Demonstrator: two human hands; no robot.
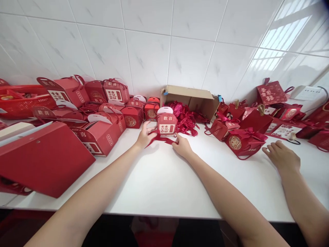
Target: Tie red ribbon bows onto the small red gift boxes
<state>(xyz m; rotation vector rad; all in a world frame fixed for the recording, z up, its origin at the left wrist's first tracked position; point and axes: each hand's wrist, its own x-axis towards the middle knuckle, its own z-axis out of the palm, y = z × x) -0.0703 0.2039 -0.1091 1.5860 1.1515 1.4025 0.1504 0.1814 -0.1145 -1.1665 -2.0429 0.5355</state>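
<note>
A small red gift box (166, 125) with white arched flaps and gold-and-white lettering stands upright on the white table. Dark red ribbon (164, 139) lies along its base and trails out at both sides. At the box's left side my left hand (146, 134) has its fingers curled around the ribbon, close to the box wall. My right hand (182, 145) pinches the ribbon by the lower right corner, its fingertips touching the box. Just behind the box is a heap of red ribbons (183, 115), spilling from a cardboard carton (190, 91) lying on its side.
Finished-looking red boxes (102, 132) crowd the left, with a red plastic basket (23, 96) behind and a large red folder-like box (48, 157) in front. More tied boxes (243, 142) stand right. Another person's hand (284, 156) rests near them. A white power strip (307, 94) sits far right.
</note>
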